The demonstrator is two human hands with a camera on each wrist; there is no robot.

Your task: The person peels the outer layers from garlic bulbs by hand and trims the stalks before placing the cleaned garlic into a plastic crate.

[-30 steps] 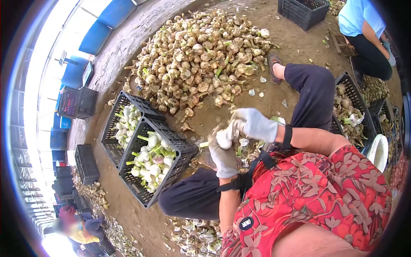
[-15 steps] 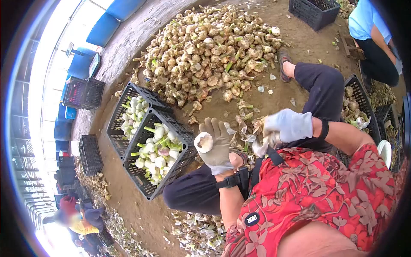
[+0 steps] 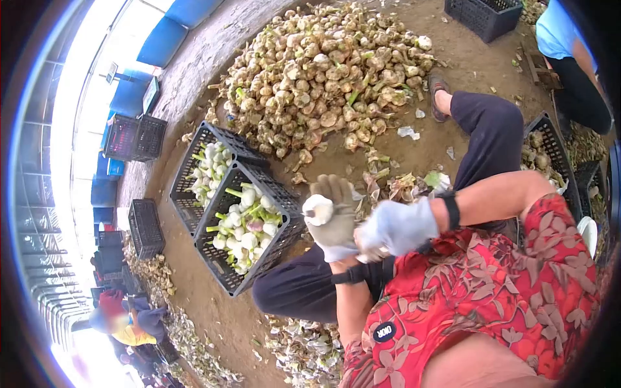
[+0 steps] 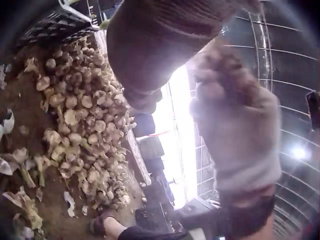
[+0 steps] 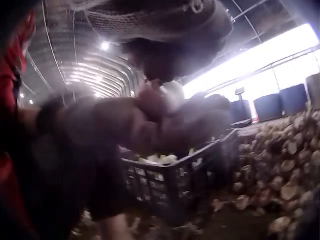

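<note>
My gloved left hand (image 3: 339,223) is turned palm up with its fingers straight. On the thumb side of its palm lies a white garlic bulb (image 3: 317,211), its round cut end showing. The right wrist view shows that bulb from the side, pale against the dark glove. My gloved right hand (image 3: 401,226) is blurred, its fingers bent close beside the left wrist. In the left wrist view the right hand (image 4: 240,125) has curled fingers; I cannot tell what they hold. Trimmed garlic with green stems (image 3: 249,226) fills the near black crate (image 3: 223,284).
A large heap of untrimmed garlic (image 3: 323,77) lies ahead on the dirt floor. Another black crate (image 3: 184,204) of trimmed garlic adjoins the near one. Peelings (image 3: 407,187) lie between my legs. A person in blue (image 3: 556,39) sits at the upper right.
The left hand has unfolded from round the bulb, which now shows no stem. The right hand first moved away rightward with skins, then came back beside the left wrist.
</note>
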